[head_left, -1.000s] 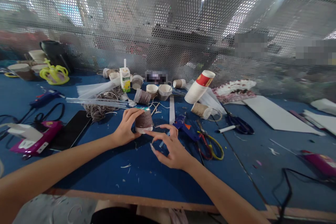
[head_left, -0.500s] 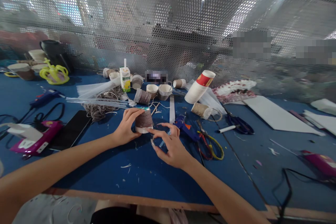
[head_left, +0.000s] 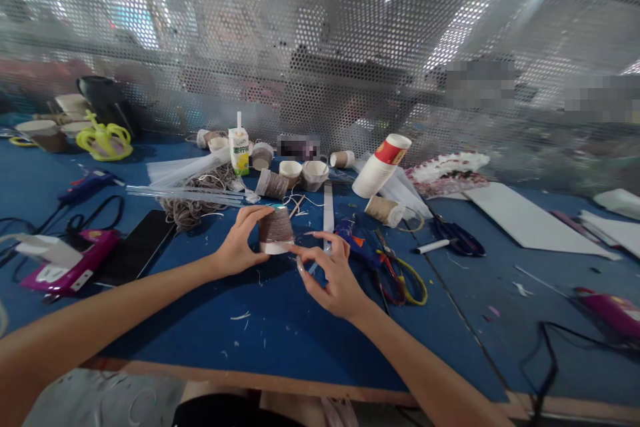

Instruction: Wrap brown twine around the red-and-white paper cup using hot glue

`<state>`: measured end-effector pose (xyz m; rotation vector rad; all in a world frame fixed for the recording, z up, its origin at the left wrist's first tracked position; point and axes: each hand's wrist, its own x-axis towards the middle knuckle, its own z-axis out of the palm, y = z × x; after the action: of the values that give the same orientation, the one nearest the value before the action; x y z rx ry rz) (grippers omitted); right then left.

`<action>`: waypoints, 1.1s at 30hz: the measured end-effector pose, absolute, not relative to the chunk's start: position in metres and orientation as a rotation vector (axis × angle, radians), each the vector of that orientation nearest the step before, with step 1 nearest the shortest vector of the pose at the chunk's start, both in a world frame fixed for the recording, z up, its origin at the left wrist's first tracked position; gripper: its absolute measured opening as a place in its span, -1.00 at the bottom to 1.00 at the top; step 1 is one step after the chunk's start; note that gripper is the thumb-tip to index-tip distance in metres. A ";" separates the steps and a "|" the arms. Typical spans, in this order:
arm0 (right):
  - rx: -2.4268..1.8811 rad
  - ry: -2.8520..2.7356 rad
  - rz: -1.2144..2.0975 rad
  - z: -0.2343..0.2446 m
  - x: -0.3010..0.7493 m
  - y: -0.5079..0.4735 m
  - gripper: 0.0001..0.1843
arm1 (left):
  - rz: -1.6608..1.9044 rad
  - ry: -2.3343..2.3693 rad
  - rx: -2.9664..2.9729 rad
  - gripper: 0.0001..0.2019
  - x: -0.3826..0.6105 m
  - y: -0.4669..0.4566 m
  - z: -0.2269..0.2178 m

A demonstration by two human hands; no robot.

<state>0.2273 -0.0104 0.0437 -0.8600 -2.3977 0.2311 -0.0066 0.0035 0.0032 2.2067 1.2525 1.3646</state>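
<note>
My left hand (head_left: 243,240) is closed round a paper cup (head_left: 276,230) wrapped in grey-brown yarn, thumb low and fingers over the top. A white band shows along the cup's lower edge, and a bit of teal shows on top. Beside it, my right hand (head_left: 333,273) has its fingers apart, the index fingertip at the white band. I cannot make out any strand between those fingers. A blue glue gun (head_left: 357,247) lies just beyond my right hand, with scissors (head_left: 403,273) to its right.
Behind the cup lie a yarn heap (head_left: 187,203), clear glue sticks (head_left: 185,195), another wrapped cup (head_left: 273,183) and a drink carton (head_left: 239,150). A leaning cup stack (head_left: 375,170) stands farther right. At left are a phone (head_left: 137,247) and a magenta device (head_left: 75,263). Cords trail at both sides.
My right hand has shifted slightly to the right, and its thumb has moved up closer to the index finger. The cup in my left hand has barely moved.
</note>
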 end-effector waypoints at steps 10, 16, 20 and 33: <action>-0.881 -2.221 0.201 0.038 0.232 -0.006 -0.88 | 1.436 1.138 2.112 -0.27 -0.007 0.004 0.003; -0.995 -2.039 0.233 0.039 0.235 -0.002 -0.80 | 1.463 1.057 2.048 -0.29 -0.008 0.005 0.000; -1.123 -1.834 0.185 0.040 0.239 0.003 -0.84 | 1.464 1.053 2.023 -0.30 -0.008 0.005 -0.002; -0.876 -2.017 0.634 0.035 0.240 -0.014 -0.73 | 1.741 1.302 2.016 -0.30 -0.005 0.013 -0.010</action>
<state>0.2404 -0.0141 0.0347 -0.8763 -2.0170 0.6338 -0.0054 0.0125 -0.0095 2.0159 1.3021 1.7406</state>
